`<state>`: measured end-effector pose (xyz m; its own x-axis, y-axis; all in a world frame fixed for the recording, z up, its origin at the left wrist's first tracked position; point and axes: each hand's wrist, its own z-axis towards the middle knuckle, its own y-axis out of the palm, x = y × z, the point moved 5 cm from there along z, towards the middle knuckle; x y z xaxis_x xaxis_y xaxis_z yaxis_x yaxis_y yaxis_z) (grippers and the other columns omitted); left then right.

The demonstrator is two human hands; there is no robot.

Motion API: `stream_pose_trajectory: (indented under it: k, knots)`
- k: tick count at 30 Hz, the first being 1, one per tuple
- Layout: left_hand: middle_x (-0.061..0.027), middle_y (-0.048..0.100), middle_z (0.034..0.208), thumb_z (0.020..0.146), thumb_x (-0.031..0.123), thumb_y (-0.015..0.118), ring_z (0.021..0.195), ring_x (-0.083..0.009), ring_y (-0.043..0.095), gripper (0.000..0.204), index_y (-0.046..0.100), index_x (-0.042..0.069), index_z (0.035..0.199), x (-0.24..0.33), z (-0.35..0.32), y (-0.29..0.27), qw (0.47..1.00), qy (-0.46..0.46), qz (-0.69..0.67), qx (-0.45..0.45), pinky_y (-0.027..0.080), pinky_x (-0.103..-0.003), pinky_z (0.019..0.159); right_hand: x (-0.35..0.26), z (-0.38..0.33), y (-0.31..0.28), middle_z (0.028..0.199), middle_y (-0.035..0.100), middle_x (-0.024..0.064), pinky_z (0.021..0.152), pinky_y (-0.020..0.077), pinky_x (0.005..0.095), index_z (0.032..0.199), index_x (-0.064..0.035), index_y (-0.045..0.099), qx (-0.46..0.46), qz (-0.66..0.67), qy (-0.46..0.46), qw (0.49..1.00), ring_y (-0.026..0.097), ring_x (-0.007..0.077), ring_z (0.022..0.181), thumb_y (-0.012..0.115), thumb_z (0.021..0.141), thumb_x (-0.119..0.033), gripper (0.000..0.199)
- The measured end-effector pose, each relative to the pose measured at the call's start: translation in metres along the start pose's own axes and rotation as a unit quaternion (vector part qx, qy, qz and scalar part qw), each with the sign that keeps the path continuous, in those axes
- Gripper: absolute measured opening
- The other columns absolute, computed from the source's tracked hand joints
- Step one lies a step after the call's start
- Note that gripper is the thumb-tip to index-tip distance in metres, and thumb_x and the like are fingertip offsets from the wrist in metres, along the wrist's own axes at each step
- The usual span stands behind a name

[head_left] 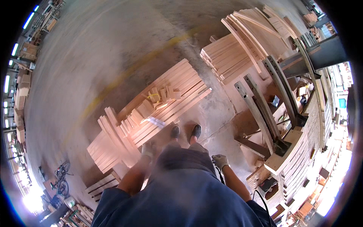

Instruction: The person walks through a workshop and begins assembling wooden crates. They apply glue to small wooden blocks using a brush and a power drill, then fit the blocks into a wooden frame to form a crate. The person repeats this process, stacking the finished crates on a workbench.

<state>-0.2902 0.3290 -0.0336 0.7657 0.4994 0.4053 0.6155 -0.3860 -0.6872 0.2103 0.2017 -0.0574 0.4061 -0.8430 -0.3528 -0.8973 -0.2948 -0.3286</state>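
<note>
Boards (180,80) left of centre seem to be just stood over; left hand (148,150) and right hand (221,160) grips can't be made out. Solid hold probably needed next tbh.

Pale wooden planks (177,81) are stacked flat, side by side, in a low pile set slantwise over the concrete floor (113,49), its far end turned up and to the right. Across the nearer, left part, several narrow boards (118,126) are laid crosswise. Along the middle of the top, short wooden blocks (143,109) are scattered in loose rows at uneven angles.
</note>
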Motion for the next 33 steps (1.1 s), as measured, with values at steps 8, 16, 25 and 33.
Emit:
stream_pose_trajectory:
  k: [8,16,25,33]
  knots:
    - [-0.0146,0.08,0.105,0.091,0.018,0.066,0.101,-0.0286,0.077,0.021,0.083,0.013,0.103,0.029,0.035,-0.04,0.998,0.043,-0.045,-0.02,0.06,-0.04,0.091,0.021,-0.067,0.051,0.105,0.082,0.0133,0.086,0.0587,0.0361,0.11,-0.0038,0.082,0.099,-0.037,0.027,0.994,0.076,0.0217,0.093,0.073,0.095,-0.035,0.036]
    - [-0.0147,0.079,0.103,0.091,0.022,0.066,0.098,-0.0312,0.077,0.02,0.083,0.017,0.1,0.007,0.036,-0.033,0.989,0.096,0.095,-0.055,0.06,-0.041,0.09,0.024,-0.103,0.051,0.107,0.081,0.0145,0.091,0.0579,0.0346,0.107,-0.0067,0.083,0.134,0.019,0.079,0.988,0.076,0.0245,0.1,0.07,0.094,-0.04,0.038]
    - [-0.0097,0.082,0.109,0.09,0.017,0.078,0.101,-0.0212,0.078,0.018,0.085,0.013,0.107,0.095,0.019,-0.001,0.98,0.104,0.105,-0.131,0.06,-0.034,0.094,0.08,-0.116,0.043,0.105,0.08,0.0152,0.084,0.0577,0.0404,0.101,-0.0046,0.081,0.149,0.046,0.068,0.985,0.075,0.0274,0.092,0.067,0.096,-0.042,0.04]
    - [-0.0151,0.078,0.114,0.098,0.019,0.064,0.11,-0.0327,0.074,0.023,0.082,0.012,0.112,0.222,-0.053,0.066,0.93,0.236,0.237,-0.152,0.057,-0.04,0.099,0.171,-0.111,0.045,0.082,0.072,0.0064,0.061,0.0526,0.0344,0.107,0.0017,0.076,0.113,0.41,0.136,0.895,0.064,0.0176,0.066,0.072,0.1,-0.022,0.025]
